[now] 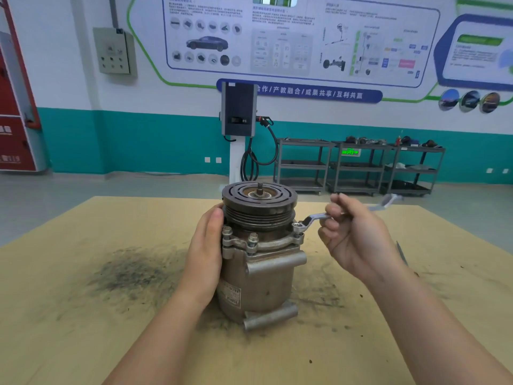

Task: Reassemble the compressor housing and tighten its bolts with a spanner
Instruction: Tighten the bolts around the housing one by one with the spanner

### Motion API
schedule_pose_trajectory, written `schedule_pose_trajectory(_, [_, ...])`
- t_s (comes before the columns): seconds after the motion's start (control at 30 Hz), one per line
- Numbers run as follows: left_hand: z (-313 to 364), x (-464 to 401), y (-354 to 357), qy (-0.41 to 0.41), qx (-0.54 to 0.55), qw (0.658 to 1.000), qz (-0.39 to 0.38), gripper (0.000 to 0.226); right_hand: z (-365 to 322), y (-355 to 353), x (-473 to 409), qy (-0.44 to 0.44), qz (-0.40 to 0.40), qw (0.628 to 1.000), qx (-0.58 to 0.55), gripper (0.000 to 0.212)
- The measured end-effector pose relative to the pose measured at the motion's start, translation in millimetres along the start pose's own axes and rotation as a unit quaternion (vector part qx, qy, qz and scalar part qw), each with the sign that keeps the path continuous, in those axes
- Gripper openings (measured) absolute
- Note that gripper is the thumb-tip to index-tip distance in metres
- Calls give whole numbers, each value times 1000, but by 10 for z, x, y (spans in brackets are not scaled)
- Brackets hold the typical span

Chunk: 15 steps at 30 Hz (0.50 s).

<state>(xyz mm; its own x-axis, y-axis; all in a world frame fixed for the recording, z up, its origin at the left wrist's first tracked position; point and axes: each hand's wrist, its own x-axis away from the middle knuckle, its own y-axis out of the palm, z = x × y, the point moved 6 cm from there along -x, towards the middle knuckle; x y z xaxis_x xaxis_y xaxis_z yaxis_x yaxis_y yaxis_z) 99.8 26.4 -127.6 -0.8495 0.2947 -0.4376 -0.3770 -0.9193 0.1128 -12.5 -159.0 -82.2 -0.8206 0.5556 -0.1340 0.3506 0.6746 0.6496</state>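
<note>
A metal compressor [258,273] stands upright on the wooden table [83,315], its dark grooved pulley [259,202] on top. My left hand [206,251] grips the left side of the housing, with the thumb up against the pulley. A silver spanner [316,217] has its ring end on the bolt [297,225] at the right of the flange. My right hand [358,237] holds the spanner's shaft, and the far end sticks out past my fingers. Two more bolts [240,237] stand in the flange at the front left.
Dark grime stains the table to the left of the compressor and around it. A thin dark tool [402,252] lies on the table behind my right wrist. Beyond the table stand a charging post [239,112] and grey shelf carts [358,166].
</note>
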Motion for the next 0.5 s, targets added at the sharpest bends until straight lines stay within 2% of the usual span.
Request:
schedule_pose_trajectory(0.07, [3, 0, -4, 4, -11, 1000, -6, 66, 64, -86, 98, -29, -1, 999, -37, 20])
schedule_pose_trajectory(0.17, [-4, -19, -13, 6, -11, 1000, 5, 56, 48, -147, 278, -98, -13, 995, -29, 21])
schedule_pose_trajectory(0.23, [-19, -35, -22, -1, 4, 1000, 18, 43, 21, -151, 379, -137, -8, 991, -1, 20])
schedule_pose_trajectory(0.3, [-27, -40, -19, -1, 10, 1000, 16, 40, -18, -133, 529, -208, -2, 976, 68, 19])
schedule_pose_trajectory(0.33, [-29, -35, -18, 1, 8, 1000, 11, 41, -41, -97, 642, -270, -5, 954, 130, 18])
schedule_pose_trajectory(0.37, [-24, -25, -19, 2, 4, 1000, 5, 45, -46, -38, 764, -340, -16, 916, 212, 17])
schedule_pose_trajectory(0.43, [-23, -26, -26, 3, 2, 1000, -6, 56, 39, 173, 989, -444, -66, 810, 377, 14])
schedule_pose_trajectory(0.5, [-34, -54, -32, 3, 9, 1000, -9, 65, 174, 407, 1097, -491, -118, 705, 498, 15])
